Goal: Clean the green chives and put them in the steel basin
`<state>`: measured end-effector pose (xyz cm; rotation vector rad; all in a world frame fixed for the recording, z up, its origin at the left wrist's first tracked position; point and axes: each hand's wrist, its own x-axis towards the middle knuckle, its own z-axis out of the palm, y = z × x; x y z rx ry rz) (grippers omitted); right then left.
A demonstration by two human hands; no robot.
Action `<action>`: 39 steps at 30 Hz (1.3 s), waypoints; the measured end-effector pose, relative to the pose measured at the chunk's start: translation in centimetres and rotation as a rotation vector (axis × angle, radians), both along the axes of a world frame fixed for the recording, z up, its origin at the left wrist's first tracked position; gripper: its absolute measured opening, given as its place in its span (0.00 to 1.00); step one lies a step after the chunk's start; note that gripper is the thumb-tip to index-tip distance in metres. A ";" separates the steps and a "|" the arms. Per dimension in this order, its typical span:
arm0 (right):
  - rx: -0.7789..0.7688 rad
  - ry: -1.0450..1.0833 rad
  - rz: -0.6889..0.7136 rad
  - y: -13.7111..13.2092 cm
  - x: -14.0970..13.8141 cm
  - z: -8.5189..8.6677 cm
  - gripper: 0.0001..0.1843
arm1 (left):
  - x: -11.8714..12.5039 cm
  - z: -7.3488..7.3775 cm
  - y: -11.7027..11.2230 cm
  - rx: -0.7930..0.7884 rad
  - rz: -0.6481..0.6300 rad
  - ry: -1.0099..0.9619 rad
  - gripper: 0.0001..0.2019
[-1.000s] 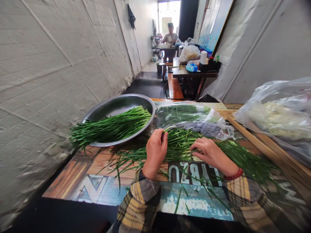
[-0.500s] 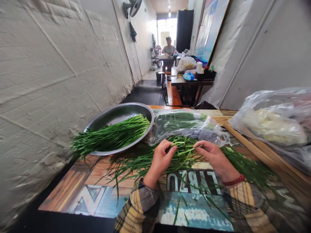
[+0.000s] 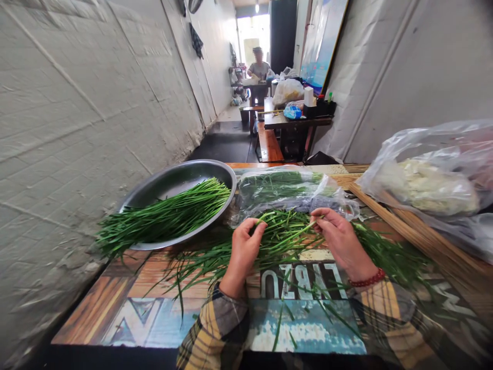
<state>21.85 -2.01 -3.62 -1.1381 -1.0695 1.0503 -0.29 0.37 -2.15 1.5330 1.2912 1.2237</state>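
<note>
Loose garlic chives [image 3: 283, 239] lie in a pile on the patterned table. My left hand [image 3: 246, 244] is closed over the left side of the pile, with thumb and forefinger pinching chives whose pale ends show at the fingertips. On the other side, my right hand [image 3: 339, 241] pinches a chive stem near its pale end. The fingertips of the two hands are apart. To the left, a neat bundle of chives [image 3: 173, 218] lies in a steel basin [image 3: 227, 172], its leaf ends hanging over the rim. A clear plastic bag [image 3: 277, 192] holding more chives lies just beyond my hands.
Wooden sticks [image 3: 408, 226] and a clear bag of pale food [image 3: 435, 187] lie at the right. A white wall [image 3: 77, 113] runs close along the left. Farther back are a dark table [image 3: 281, 119], a bench [image 3: 269, 144] and a seated person [image 3: 259, 67].
The view has shifted a little, so the scene sits lower and to the left. My hands keep pinching chives and have drawn slightly farther apart.
</note>
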 end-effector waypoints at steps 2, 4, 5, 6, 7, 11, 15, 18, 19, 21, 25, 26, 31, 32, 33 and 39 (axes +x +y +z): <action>0.011 0.038 0.005 0.1 0.2 0.1 0.10 | -0.4 0.1 0.2 -0.009 0.087 -0.067 0.09; 0.013 0.071 0.022 0.1 0.1 0.2 0.10 | -0.5 0.2 0.2 -0.021 0.102 -0.106 0.10; 0.012 0.072 0.022 0.0 0.0 0.2 0.11 | -0.5 0.3 0.2 -0.029 0.086 -0.110 0.11; 0.012 0.061 0.018 0.0 -0.2 0.2 0.11 | -0.4 0.3 0.1 -0.035 0.058 -0.107 0.11; 0.014 0.040 0.012 -0.1 -0.4 0.2 0.11 | -0.3 0.3 0.0 -0.041 0.018 -0.100 0.12; 0.021 -0.046 0.008 -0.4 -1.0 0.0 0.11 | 0.8 0.2 -0.6 -0.084 -0.209 -0.065 0.14; 0.013 -0.078 0.031 -0.4 -1.2 -0.2 0.12 | 1.7 0.4 -1.2 -0.127 -0.375 0.006 0.16; 0.007 -0.141 0.028 -0.5 -1.3 -0.3 0.13 | 2.1 0.5 -1.5 -0.124 -0.406 0.054 0.14; 0.010 -0.168 0.025 -0.5 -1.4 -0.4 0.13 | 2.1 0.5 -1.5 -0.123 -0.410 0.060 0.14; 0.021 -0.203 0.029 -0.6 -1.5 -0.5 0.13 | 2.2 0.5 -1.6 -0.131 -0.420 0.067 0.13; 0.056 -0.189 0.114 -0.8 -1.9 -0.4 0.15 | 2.3 0.4 -1.6 -0.144 -0.387 0.069 0.13; 0.069 -0.191 0.139 -0.8 -2.1 -0.3 0.17 | 2.4 0.4 -1.6 -0.142 -0.373 0.066 0.13; 0.139 -0.299 0.159 -1.0 -2.6 0.0 0.29 | 2.4 0.4 -1.5 -0.153 -0.371 0.062 0.15; 0.158 -0.331 0.148 -1.0 -2.7 0.0 0.30 | 2.3 0.4 -1.5 -0.156 -0.375 0.064 0.15; 0.179 -0.369 0.125 -1.0 -2.7 -0.1 0.30 | 2.3 0.4 -1.5 -0.160 -0.384 0.064 0.15; 0.217 -0.449 -0.158 0.0 -1.0 -0.8 0.26 | 2.0 0.3 -1.5 -0.199 -0.406 0.012 0.14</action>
